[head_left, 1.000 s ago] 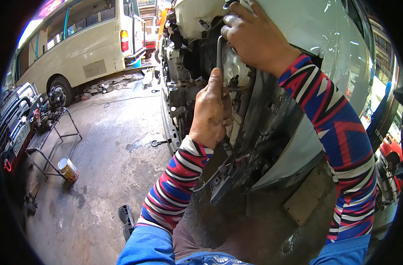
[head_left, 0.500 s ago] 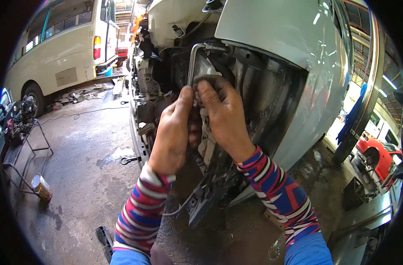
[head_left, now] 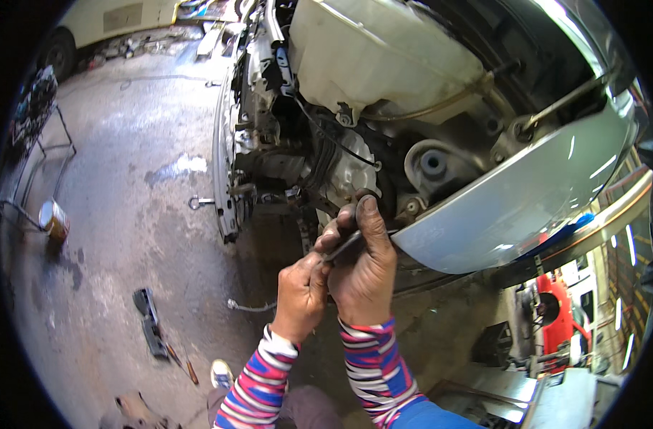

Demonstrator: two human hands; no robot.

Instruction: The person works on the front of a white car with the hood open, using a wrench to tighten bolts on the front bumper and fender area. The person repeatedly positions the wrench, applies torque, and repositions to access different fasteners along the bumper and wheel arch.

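Both hands are together in front of an opened-up pale car front. My left hand pinches the lower end of a grey L-handle wrench. Curled round its upper part, my right hand keeps its thumb pointing up. The fingers hide the wrench's far end, so I cannot tell whether it touches the car. Just beyond the fingertips are a translucent headlamp-like part and a dark hose. The silvery fender lies right of my hands, its edge close to my right thumb.
A whitish plastic tank sits above the engine bay. Left on the floor are a tin can, a black plastic piece and a screwdriver. A metal stand is at far left; a red car part is at lower right.
The view has tipped and leaned closer over the engine bay. The wrench, upright with its bend showing before, now slants between my hands, its bend hidden. Both hands still grip it.
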